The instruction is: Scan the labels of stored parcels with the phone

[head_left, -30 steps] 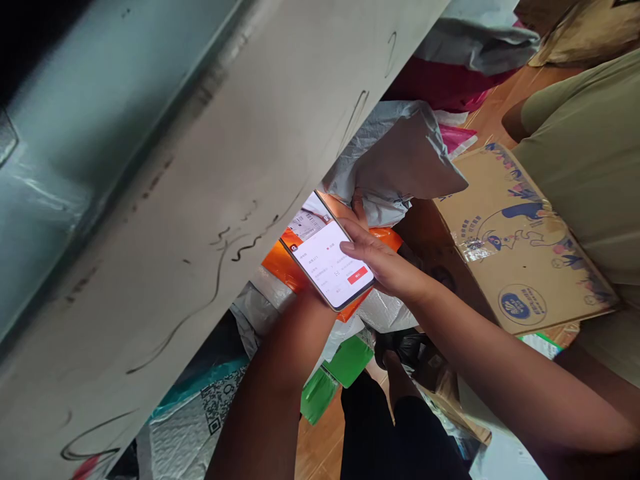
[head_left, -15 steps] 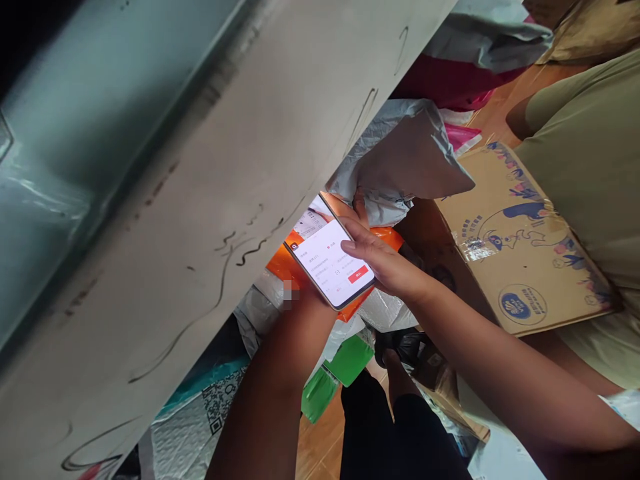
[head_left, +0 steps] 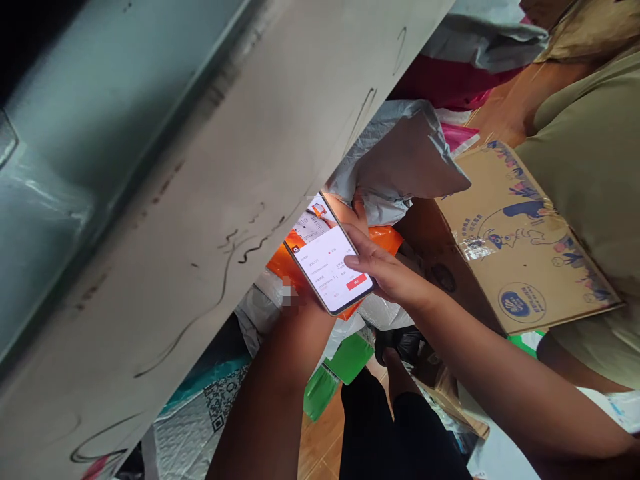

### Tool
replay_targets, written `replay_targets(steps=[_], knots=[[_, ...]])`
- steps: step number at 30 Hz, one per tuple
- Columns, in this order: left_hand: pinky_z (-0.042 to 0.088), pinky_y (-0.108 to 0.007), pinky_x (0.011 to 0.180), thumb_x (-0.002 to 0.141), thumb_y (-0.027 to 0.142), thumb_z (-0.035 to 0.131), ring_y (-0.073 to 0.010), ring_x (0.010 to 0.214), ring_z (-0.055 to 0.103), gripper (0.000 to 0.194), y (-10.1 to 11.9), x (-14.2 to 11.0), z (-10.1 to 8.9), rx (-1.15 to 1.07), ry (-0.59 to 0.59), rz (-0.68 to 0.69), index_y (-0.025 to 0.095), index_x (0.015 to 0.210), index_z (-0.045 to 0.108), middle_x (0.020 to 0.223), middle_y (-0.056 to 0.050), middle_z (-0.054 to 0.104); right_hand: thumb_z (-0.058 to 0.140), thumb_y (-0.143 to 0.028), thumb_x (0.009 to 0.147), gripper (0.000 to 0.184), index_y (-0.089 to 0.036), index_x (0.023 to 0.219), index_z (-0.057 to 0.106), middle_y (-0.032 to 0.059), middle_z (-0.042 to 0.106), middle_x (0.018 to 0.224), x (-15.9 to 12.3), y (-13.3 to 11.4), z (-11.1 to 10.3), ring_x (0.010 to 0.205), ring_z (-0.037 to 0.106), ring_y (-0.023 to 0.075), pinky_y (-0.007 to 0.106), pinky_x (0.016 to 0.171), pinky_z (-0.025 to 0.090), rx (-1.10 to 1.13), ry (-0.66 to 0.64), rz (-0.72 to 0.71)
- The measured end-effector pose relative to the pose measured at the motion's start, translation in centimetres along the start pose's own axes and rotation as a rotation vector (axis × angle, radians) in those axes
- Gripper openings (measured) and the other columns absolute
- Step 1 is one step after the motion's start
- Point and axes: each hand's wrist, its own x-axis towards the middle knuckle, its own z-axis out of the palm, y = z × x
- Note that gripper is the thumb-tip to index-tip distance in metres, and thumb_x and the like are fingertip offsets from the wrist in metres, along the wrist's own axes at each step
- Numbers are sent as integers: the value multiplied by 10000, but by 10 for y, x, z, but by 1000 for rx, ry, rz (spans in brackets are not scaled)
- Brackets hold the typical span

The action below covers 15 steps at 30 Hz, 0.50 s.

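Observation:
My right hand (head_left: pixel 384 265) is closed around the right side of a smartphone (head_left: pixel 326 277), its thumb over the lit screen. The screen shows a camera picture of a label above a white form with a red button. My left forearm passes beneath the phone, which hides much of my left hand (head_left: pixel 353 212). Beyond the phone's upper edge, its thumb presses on a grey plastic mailer bag (head_left: pixel 407 150); the other fingers are hidden. Under the phone and hands lies an orange parcel (head_left: pixel 387 239), partly covered.
A large pale panel (head_left: pixel 210 173) with pen marks fills the upper left. At right, a cardboard box (head_left: pixel 525 267) lies beside a person in khaki clothing (head_left: pixel 585 173). Green packaging (head_left: pixel 350 357), a silver parcel (head_left: pixel 185 433) and more bags lie around my legs.
The phone has shifted slightly, and its camera picture now shows more orange. My right thumb has moved a little down the screen. The khaki-clad person has shifted slightly.

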Motion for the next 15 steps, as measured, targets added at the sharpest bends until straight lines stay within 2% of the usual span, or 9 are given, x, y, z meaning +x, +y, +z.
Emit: replay_targets(steps=[3,5,7,9,11,13,15], knots=[[318,-466,1252,979,386,208,-210,1487,-115,752,9,-8,-6,41,12,165,440,1418,-401,1535,247,-292,776,-242,724,723,-270,1359,431,13,619,1216,-10,7,2,1030,603,180,266,827,485,-7,-71,-16],[255,-451,1276,935,326,250,-194,1479,-139,835,14,-14,-10,84,-12,262,414,1388,-446,1475,291,-353,779,-178,705,845,-281,1423,345,24,604,1252,-17,11,3,1011,604,174,268,817,487,-21,-131,-27],[239,-451,1281,860,186,328,-193,1472,-141,967,17,-23,-13,139,-61,296,421,1371,-458,1445,304,-379,750,-155,733,869,-280,1457,287,32,604,1248,-23,14,4,958,612,159,260,786,483,-22,-171,-38],[228,-463,1285,758,80,403,-195,1427,-223,1113,17,-34,-15,197,-102,251,453,1355,-459,1405,328,-395,712,-146,769,850,-276,1476,259,40,597,1261,-27,16,4,973,615,158,258,781,481,-19,-180,-41],[223,-515,1283,706,38,445,-211,1379,-283,1190,13,-46,-15,239,-107,145,478,1333,-465,1350,348,-411,698,-145,782,852,-277,1490,244,48,585,1286,-30,17,2,1017,614,169,265,797,484,-23,-171,-40],[251,-604,1253,742,56,466,-258,1397,-242,1182,10,-51,-13,251,-75,6,502,1337,-452,1329,331,-424,699,-152,784,862,-275,1500,235,55,580,1301,-32,17,1,1032,613,176,273,807,489,-31,-163,-36],[314,-663,1199,828,131,476,-314,1450,-117,1093,10,-39,-9,241,-45,-102,520,1419,-356,1451,259,-361,713,-161,781,875,-273,1504,232,61,570,1324,-35,17,1,1046,610,177,275,824,493,-32,-155,-32]])
